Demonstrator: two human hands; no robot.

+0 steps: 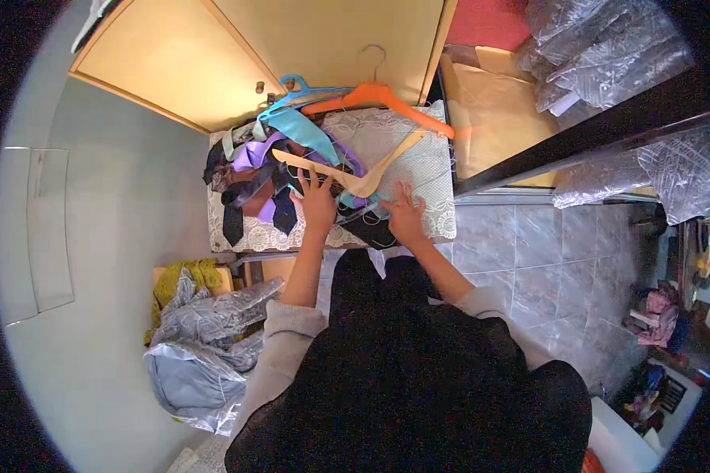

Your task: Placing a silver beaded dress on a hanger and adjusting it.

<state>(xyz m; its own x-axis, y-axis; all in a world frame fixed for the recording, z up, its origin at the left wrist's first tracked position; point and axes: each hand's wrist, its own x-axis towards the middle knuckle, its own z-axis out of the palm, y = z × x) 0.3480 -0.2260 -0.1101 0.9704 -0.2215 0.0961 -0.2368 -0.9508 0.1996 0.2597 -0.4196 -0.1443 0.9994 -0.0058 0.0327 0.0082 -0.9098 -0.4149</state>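
My left hand [318, 204] lies with spread fingers on the pile of cloths, its fingertips at the lower edge of a wooden hanger [364, 182]. My right hand [406, 219] rests to the right of that hanger, fingers apart, near a strip of teal cloth and a black cloth [370, 229]. Whether its thumb and forefinger pinch the teal strip I cannot tell. Beyond the wooden hanger lie an orange hanger [376, 93] with a metal hook and a blue hanger [300, 88]. Purple, teal, brown and black neckties or cloth strips [251, 155] are heaped at the left.
Everything lies on a table with a white lace cloth [435, 204], against a wooden cabinet [349, 35]. A dark beam [574, 136] slants at the right. Plastic-wrapped garments [195, 378] sit at lower left, others [615, 53] at upper right.
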